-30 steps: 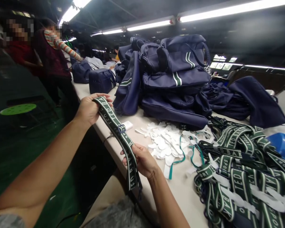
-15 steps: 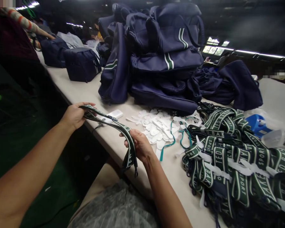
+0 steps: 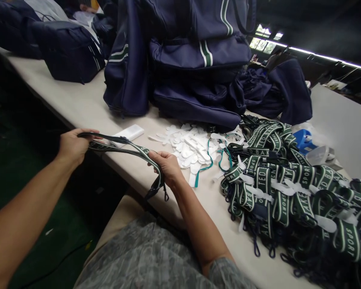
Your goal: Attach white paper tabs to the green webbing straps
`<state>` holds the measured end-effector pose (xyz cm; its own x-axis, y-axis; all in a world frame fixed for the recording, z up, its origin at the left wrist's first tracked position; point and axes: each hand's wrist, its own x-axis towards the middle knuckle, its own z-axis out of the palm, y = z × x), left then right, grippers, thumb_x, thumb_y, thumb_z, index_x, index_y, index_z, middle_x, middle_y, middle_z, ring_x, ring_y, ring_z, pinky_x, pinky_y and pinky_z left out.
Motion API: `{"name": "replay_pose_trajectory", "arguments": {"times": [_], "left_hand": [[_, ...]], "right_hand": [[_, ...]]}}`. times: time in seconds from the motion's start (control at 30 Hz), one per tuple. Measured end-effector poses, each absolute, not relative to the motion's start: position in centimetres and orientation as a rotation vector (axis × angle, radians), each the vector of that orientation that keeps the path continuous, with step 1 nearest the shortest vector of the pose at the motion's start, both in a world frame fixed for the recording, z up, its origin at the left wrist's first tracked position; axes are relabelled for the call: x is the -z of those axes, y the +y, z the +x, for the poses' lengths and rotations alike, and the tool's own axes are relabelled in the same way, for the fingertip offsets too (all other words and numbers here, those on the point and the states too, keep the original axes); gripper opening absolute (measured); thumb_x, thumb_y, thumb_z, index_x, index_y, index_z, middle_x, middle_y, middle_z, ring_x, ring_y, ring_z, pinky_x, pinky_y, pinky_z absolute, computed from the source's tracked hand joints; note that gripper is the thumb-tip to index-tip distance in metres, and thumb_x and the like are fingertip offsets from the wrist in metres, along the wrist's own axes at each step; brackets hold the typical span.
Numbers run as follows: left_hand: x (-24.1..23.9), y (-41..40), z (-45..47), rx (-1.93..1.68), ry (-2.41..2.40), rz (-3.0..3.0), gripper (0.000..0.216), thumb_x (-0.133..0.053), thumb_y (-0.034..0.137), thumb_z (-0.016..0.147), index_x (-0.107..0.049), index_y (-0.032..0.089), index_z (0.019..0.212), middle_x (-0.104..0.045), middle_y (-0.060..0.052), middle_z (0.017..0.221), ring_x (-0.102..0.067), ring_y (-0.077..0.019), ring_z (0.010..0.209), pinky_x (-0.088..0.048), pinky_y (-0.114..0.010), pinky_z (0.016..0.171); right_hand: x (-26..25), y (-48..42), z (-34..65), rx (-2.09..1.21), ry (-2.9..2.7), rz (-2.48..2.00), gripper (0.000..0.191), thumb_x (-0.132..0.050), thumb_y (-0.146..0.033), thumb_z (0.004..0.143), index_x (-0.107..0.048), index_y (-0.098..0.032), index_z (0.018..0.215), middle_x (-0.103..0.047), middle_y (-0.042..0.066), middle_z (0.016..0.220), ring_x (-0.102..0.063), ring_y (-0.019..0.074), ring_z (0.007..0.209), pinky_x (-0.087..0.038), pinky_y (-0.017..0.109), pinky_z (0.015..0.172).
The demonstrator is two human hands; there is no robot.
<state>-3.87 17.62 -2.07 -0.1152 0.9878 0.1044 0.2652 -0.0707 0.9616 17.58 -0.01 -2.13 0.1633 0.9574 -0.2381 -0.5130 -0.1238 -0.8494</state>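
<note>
Bag pile (image 3: 183,56) cropped at top, strap heap (image 3: 284,210) at right. Held strap (image 3: 142,151) angled away, mostly unreadable from here.

We see a long cream table (image 3: 84,105) bearing heaped navy fabric bags (image 3: 183,56). Nearer us lie flat white tabs (image 3: 190,147) and green lettered straps (image 3: 303,204).

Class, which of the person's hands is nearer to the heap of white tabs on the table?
Right. The right hand, holding the green lettered strap, is just left of the heap of white tabs; the left hand, holding the same strap, is farther left.
</note>
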Motion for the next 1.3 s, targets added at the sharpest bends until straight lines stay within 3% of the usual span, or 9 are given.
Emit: {"name": "replay_pose_trajectory", "arguments": {"times": [0.17,0.27,0.37,0.47,0.57,0.67,0.77,1.1,1.3], "left_hand": [[2.1,15.3,-4.7,-0.955,1.566,1.743,0.04,-0.072,0.017,0.062,-0.071,0.008,0.101,-0.07,-0.012,0.099,-0.062,-0.0355,0.107,-0.038,-0.063,0.108],[0.5,12.0,-4.1,-0.777,1.278,2.092,0.073,-0.075,0.029,0.062,-0.06,0.022,0.133,-0.054,-0.006,0.143,-0.045,-0.0331,0.136,-0.025,-0.049,0.121],[-0.6,8.9,-2.4,-0.556,0.821,2.396,0.09,-0.073,0.047,0.074,-0.034,0.031,0.152,-0.042,-0.003,0.155,-0.043,-0.0302,0.139,-0.029,-0.046,0.12],[-0.9,7.1,-0.9,-0.731,0.708,2.5,0.065,-0.063,0.045,0.083,-0.049,0.023,0.143,-0.055,-0.008,0.144,-0.051,-0.033,0.132,-0.033,-0.047,0.118],[-1.2,6.2,-0.6,-0.859,0.803,2.278,0.039,-0.054,0.041,0.088,-0.067,0.02,0.119,-0.072,-0.008,0.114,-0.068,-0.0307,0.104,-0.051,-0.04,0.1],[-1.5,5.7,-0.7,-0.939,0.906,1.895,0.032,-0.064,0.044,0.081,-0.073,0.019,0.1,-0.074,-0.005,0.092,-0.068,-0.0281,0.086,-0.055,-0.036,0.085],[-0.9,5.8,-0.4,-1.048,0.993,1.568,0.023,-0.073,0.038,0.071,-0.073,0.02,0.084,-0.071,-0.004,0.078,-0.065,-0.025,0.076,-0.053,-0.031,0.07],[2.7,7.1,0.9,-1.202,1.047,0.944,0.031,-0.074,0.021,0.052,-0.068,0.017,0.083,-0.061,-0.001,0.068,-0.056,-0.014,0.058,-0.051,-0.025,0.055],[4.2,8.2,1.7,-1.349,1.127,0.933,0.032,-0.065,0.017,0.053,-0.063,0.017,0.085,-0.063,-0.002,0.068,-0.06,-0.0176,0.061,-0.05,-0.027,0.054]], "right_hand": [[1.6,-0.2,18.5,-1.222,-0.583,-1.181,0.039,-0.084,-0.045,0.063,-0.057,-0.017,0.059,-0.057,-0.005,0.05,-0.04,0.0053,0.041,-0.028,0.019,0.039],[1.0,-0.3,18.6,-1.267,-0.672,-1.201,0.043,-0.086,-0.047,0.061,-0.055,-0.018,0.059,-0.053,-0.007,0.049,-0.039,0.0054,0.042,-0.026,0.019,0.04],[-0.2,0.0,18.0,-1.386,-0.803,-1.116,0.045,-0.088,-0.049,0.059,-0.057,-0.017,0.062,-0.054,-0.007,0.051,-0.04,0.0053,0.044,-0.027,0.019,0.041],[-2.0,0.0,17.4,-1.463,-0.87,-0.982,0.046,-0.09,-0.05,0.06,-0.059,-0.016,0.065,-0.055,-0.006,0.056,-0.043,0.0052,0.047,-0.03,0.018,0.043],[-3.6,-0.7,17.8,-1.555,-0.945,-0.878,0.042,-0.085,-0.051,0.068,-0.064,-0.016,0.076,-0.058,-0.006,0.062,-0.047,0.0054,0.05,-0.036,0.017,0.046],[-3.5,-1.5,18.9,-1.718,-1.027,-0.797,0.039,-0.082,-0.05,0.074,-0.067,-0.017,0.09,-0.064,-0.004,0.071,-0.055,0.007,0.055,-0.043,0.017,0.052],[-1.7,-1.8,19.1,-1.764,-0.997,-0.807,0.038,-0.082,-0.05,0.074,-0.069,-0.015,0.083,-0.065,-0.003,0.069,-0.057,0.0075,0.055,-0.046,0.018,0.053],[4.5,-1.9,17.2,-1.874,-0.637,-0.893,0.045,-0.091,-0.049,0.06,-0.071,-0.011,0.072,-0.069,0.0,0.068,-0.061,0.0089,0.059,-0.051,0.019,0.061],[6.5,-1.9,17.7,-2.0,-0.569,-0.94,0.052,-0.095,-0.048,0.053,-0.072,-0.012,0.083,-0.072,-0.001,0.072,-0.064,0.01,0.061,-0.053,0.018,0.061]]}}
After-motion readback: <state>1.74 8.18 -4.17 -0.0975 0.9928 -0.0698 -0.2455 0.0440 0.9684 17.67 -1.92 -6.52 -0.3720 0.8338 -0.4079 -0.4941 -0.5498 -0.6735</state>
